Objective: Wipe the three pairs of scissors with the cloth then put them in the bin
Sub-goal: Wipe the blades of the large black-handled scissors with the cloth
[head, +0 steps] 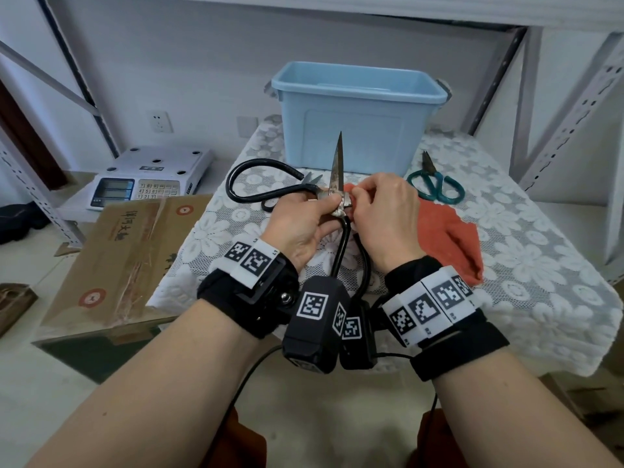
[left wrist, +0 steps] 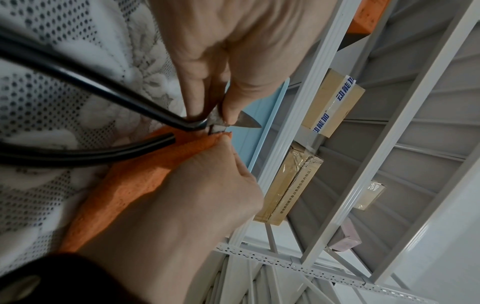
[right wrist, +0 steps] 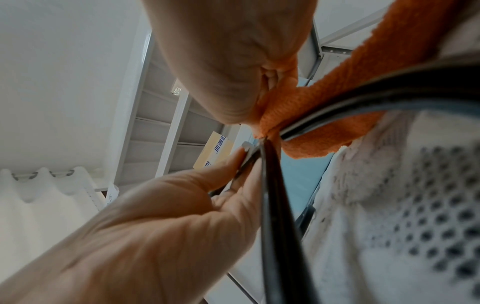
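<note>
At the centre of the head view, the left hand pinches the black-handled scissors near the pivot, blade tip pointing up the frame toward the blue bin. The right hand pinches the orange cloth against the blade base, fingers pressed together. A second black pair lies left of centre and the green-handled scissors at right, both on the lace-covered desk. The steel looks stiff, heavy and sharp; holding at the pivot or handles seems safest.
</note>
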